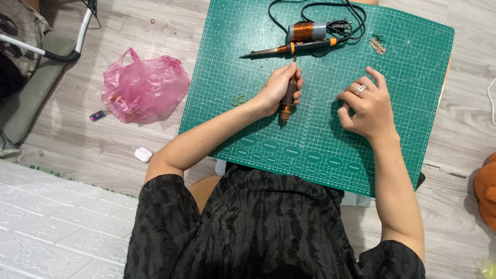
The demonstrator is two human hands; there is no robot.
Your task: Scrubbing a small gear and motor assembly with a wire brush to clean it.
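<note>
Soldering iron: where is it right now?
In the head view, the soldering iron lies on the green cutting mat near its far edge, just below the copper wire spool, beyond the left hand.

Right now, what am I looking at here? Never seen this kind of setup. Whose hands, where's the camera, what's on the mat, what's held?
There is no machine here: a person works with two bare hands, and the one picture comes from a camera worn on that person's head, looking down.

The left hand grips a brown-handled hand tool, its tip pointing away from the body. The right hand, with a ring, rests loosely curled on the mat; whether it pinches anything is too small to tell.

The surface is a green gridded cutting mat. On its far side lie a soldering iron with an orange collar, a spool of copper wire and a black cord.

On the wooden floor beside the mat sits a pink plastic bag.
</note>
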